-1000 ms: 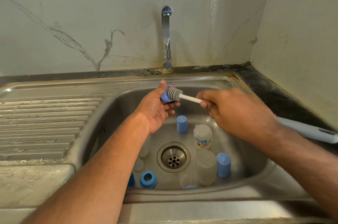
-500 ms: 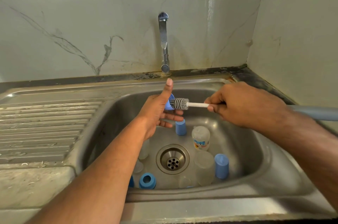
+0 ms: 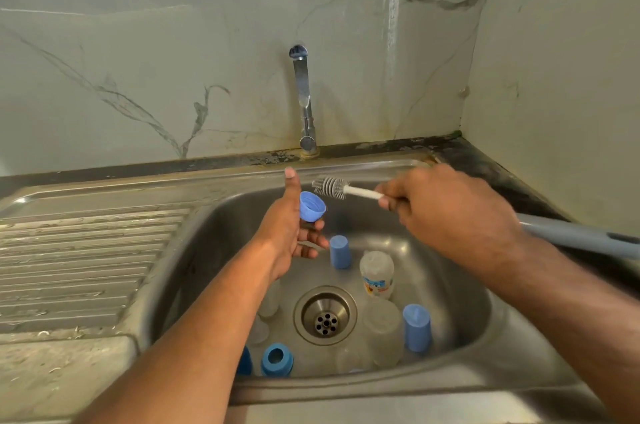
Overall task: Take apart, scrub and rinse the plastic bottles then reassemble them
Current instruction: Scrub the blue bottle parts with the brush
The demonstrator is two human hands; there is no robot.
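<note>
My left hand (image 3: pixel 289 233) holds a small blue bottle cap (image 3: pixel 311 206) over the sink, its hollow side facing up and right, thumb raised. My right hand (image 3: pixel 446 212) grips the white stem of a bottle brush (image 3: pixel 330 186); its grey bristle head hovers just above and right of the cap, out of it. The brush's grey handle (image 3: pixel 581 235) runs off to the right. In the basin lie a clear bottle with a printed label (image 3: pixel 376 274), frosted bottle bodies (image 3: pixel 382 330), two blue covers (image 3: pixel 339 251) (image 3: pixel 417 327) and a blue screw ring (image 3: pixel 276 358).
The steel sink (image 3: pixel 460 375) has a central drain (image 3: pixel 325 315). A chrome tap (image 3: pixel 303 98) stands behind it, no water running. A ribbed draining board (image 3: pixel 79 264) lies to the left. Marble walls close the back and right; a dark counter strip (image 3: pixel 502 174) edges the corner.
The brush head has come out of the blue cap and lifted slightly above it. The cap's opening now shows. My view has shifted a little.
</note>
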